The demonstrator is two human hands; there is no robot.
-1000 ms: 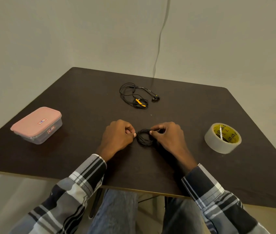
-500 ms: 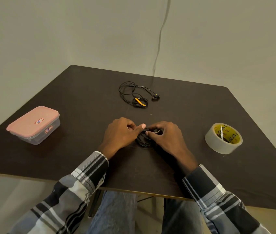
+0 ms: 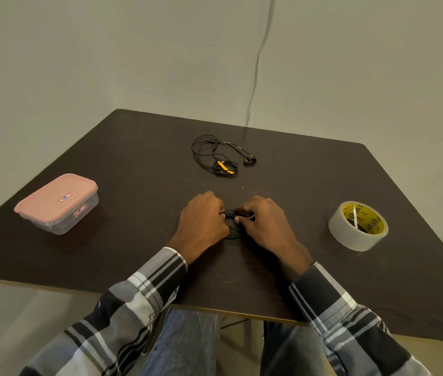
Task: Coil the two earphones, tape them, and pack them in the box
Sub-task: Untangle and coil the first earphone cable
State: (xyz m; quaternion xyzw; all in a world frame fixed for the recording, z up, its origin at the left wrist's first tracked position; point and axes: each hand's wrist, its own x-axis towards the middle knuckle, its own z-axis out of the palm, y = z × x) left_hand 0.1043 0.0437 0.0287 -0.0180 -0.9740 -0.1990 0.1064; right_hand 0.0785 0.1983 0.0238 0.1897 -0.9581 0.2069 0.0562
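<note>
A dark table (image 3: 133, 226) is seen carrying a closed pink-lidded box (image 3: 57, 202) at the left and a tape roll (image 3: 358, 226) at the right. At the centre, a coiled black earphone (image 3: 233, 221) is pinched between the left hand (image 3: 201, 223) and the right hand (image 3: 264, 223). A second earphone (image 3: 220, 156) lies loose farther back.

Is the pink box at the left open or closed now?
Closed. The pink lid sits flat on the clear box, covering it fully; nothing inside is visible.
</note>
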